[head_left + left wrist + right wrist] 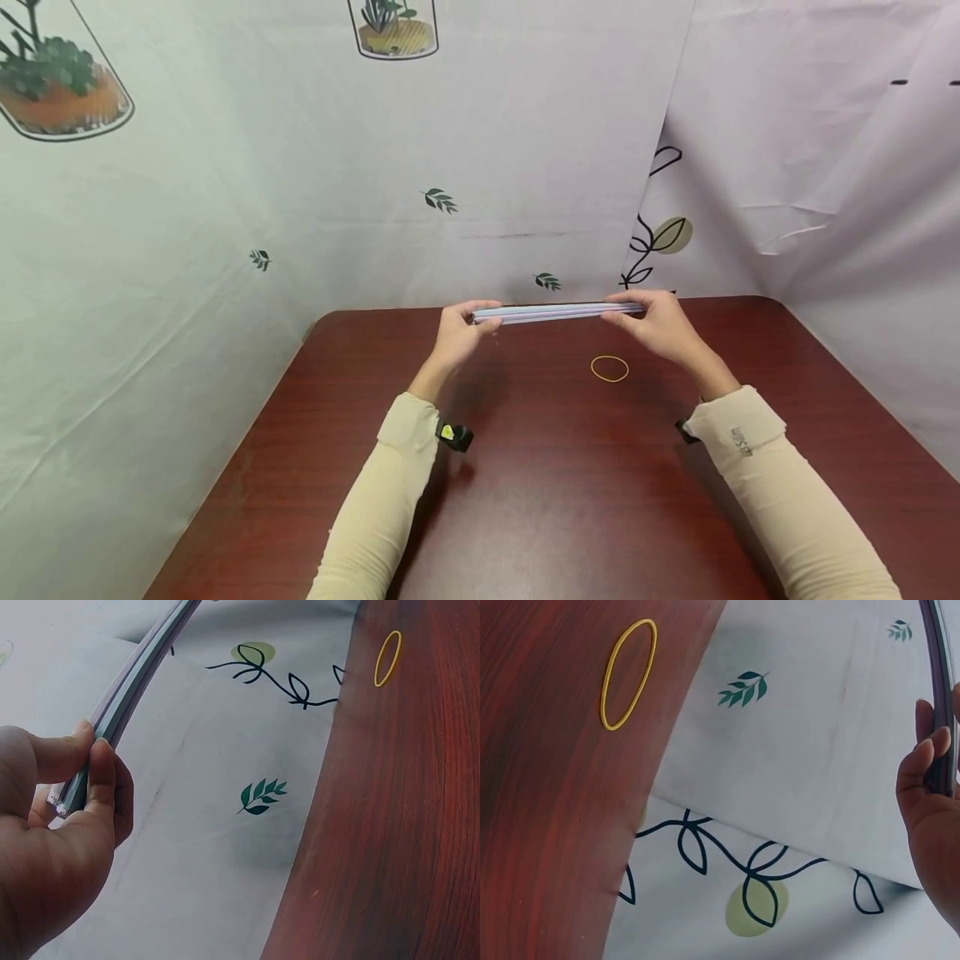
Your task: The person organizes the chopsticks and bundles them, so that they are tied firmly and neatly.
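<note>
A bundle of long, thin, straw-like sticks (551,312), pale blue and lilac, is held up level above the far part of the table. Its left end is gripped by my left hand (456,333), thumb on the near side. My right hand (660,325) pinches the other end between thumb and fingers. In the left wrist view, whitish tips of the sticks (61,804) poke out past the left hand (67,817). Only part of the right hand (934,802) shows in the right wrist view. A yellow rubber band (610,368) lies on the table below the bundle, apart from both hands.
The reddish-brown wooden table (540,500) ends at a pale fabric backdrop (525,150) printed with leaves and potted plants. More of the hanging fabric (150,333) runs along the left side. Black straps (455,435) sit at the wrists.
</note>
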{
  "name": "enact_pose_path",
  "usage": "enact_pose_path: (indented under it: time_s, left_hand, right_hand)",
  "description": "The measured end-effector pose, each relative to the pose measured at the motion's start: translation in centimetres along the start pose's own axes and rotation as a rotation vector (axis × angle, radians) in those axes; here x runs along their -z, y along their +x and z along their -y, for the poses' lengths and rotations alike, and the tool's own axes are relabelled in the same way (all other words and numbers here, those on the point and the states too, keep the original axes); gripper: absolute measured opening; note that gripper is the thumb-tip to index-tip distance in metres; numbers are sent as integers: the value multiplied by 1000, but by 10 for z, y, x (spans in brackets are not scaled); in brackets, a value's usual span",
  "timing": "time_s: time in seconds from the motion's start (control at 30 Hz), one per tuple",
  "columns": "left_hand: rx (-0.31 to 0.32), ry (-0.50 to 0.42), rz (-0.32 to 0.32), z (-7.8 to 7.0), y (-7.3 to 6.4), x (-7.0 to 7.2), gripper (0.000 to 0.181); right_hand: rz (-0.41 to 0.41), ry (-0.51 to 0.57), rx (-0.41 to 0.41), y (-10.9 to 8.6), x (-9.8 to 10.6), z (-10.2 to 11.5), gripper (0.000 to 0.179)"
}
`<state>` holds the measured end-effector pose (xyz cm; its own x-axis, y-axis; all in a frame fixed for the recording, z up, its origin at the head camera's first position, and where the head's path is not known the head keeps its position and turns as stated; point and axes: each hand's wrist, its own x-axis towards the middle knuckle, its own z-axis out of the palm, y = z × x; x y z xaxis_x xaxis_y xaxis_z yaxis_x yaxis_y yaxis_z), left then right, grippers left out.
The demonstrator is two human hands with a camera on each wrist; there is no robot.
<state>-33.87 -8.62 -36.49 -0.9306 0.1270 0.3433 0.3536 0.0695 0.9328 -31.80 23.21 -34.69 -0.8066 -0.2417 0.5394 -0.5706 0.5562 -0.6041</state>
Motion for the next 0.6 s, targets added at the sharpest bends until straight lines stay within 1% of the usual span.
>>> enact_pose_path:
  time_s: [0.1,0.17,0.23,0.3,0.37,0.47,0.6]
  left_hand:
    - [2,-1,-13,0,0,0,25]
    - [4,3,-15,0,-1,0,25]
    - [6,8,-18,-1,-1,0,25]
    - [8,9,-23,-2,-1,-1,25]
    - [11,3,-31,-2,-1,-1,24]
    - [18,-10,-46,-3,-1,-3,23]
    - [28,-30,-64,-3,-1,-3,24]
  right_hand:
    - [-27,-46,68,0,-2,0,25]
    - [-36,-103,146,1,-3,0,25]
    - [-36,-179,230,1,-4,-1,26]
    - [-25,-260,292,1,-5,-2,27]
    - [-9,-337,319,0,-5,0,28]
    - [-5,-455,327,-1,-6,3,31]
    - [-60,-596,377,0,-10,6,36]
